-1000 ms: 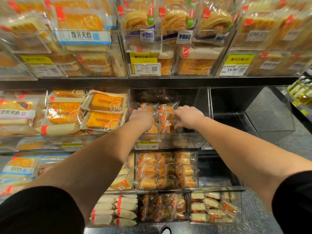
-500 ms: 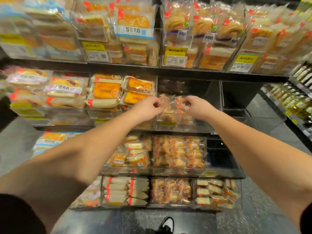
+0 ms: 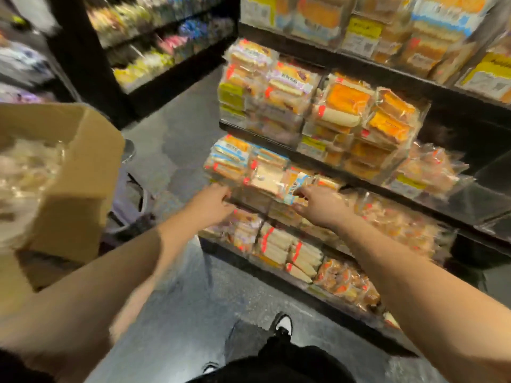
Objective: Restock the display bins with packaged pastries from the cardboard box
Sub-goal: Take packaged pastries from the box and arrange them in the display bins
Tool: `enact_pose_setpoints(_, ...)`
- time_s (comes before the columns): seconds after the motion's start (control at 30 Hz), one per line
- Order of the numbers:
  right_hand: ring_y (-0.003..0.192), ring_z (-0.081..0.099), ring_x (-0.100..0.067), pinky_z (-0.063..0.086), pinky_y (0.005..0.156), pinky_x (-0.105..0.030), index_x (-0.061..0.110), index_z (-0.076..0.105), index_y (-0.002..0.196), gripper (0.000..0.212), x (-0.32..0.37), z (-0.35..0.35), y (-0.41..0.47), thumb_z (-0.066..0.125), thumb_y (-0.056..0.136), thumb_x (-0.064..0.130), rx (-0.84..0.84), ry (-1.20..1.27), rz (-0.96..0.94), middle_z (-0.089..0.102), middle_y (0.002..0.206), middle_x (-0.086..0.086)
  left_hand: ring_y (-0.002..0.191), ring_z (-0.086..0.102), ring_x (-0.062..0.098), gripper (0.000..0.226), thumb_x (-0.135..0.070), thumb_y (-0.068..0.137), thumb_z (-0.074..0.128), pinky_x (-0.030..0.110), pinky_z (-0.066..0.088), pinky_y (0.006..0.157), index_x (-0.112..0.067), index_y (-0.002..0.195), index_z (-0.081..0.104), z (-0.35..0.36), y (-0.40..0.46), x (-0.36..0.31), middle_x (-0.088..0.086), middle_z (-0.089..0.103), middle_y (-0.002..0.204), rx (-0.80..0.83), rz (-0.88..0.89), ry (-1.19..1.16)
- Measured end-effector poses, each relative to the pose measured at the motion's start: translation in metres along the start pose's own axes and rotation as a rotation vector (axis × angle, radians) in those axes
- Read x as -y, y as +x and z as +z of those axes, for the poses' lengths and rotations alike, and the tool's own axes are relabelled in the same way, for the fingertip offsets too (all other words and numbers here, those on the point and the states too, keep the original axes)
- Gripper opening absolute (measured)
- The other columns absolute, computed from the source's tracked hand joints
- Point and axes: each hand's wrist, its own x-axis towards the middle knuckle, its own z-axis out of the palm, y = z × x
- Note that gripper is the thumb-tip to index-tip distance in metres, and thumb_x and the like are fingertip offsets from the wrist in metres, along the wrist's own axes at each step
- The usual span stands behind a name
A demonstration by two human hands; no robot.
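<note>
Brown cardboard box (image 3: 69, 189) of clear-wrapped pastries (image 3: 25, 172) sits at left, while both hands, left (image 3: 213, 201) and right (image 3: 320, 205), reach blurred toward the black shelf's (image 3: 442, 214) bins, fingers' state unclear.

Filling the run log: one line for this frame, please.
phase: turning toward cardboard box | left hand: empty, open | right hand: empty, open | display bins: stocked | view: blurred

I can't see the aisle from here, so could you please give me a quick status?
Left hand and right hand empty, fingers loose. Open brown cardboard box of clear-wrapped pastries at left. Nothing between.
</note>
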Motion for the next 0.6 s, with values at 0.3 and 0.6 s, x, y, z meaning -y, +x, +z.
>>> enact_pose_setpoints(0.3, 0.12, 0.054, -0.028, 0.045, 0.096, -0.036, 0.015, 0.056, 0.131, 0.044, 0.184, 0.075, 0.075, 0.058, 0.096, 0.041, 0.167, 0.023, -0.354, 0.059, 0.129, -0.009, 0.107, 0.056, 0.023, 0.032, -0.036, 0.095, 0.056, 0.033, 0.046, 0.086, -0.018, 0.121, 0.061, -0.032, -0.095, 0.174, 0.003, 0.056, 0.123, -0.082, -0.348, -0.05)
enact_pose_setpoints(0.6, 0.121, 0.052, -0.029, 0.042, 0.088, -0.033, 0.013, 0.055, 0.13, 0.038, 0.377, 0.128, 0.152, 0.053, 0.101, 0.037, 0.298, 0.03, -0.647, 0.057, 0.13, -0.009, 0.101, 0.059, 0.03, 0.031, -0.027, 0.095, 0.057, 0.04, 0.046, 0.081, -0.008, 0.12, 0.06, -0.094, -0.148, 0.323, 0.011, 0.059, 0.12, -0.215, -0.67, -0.133)
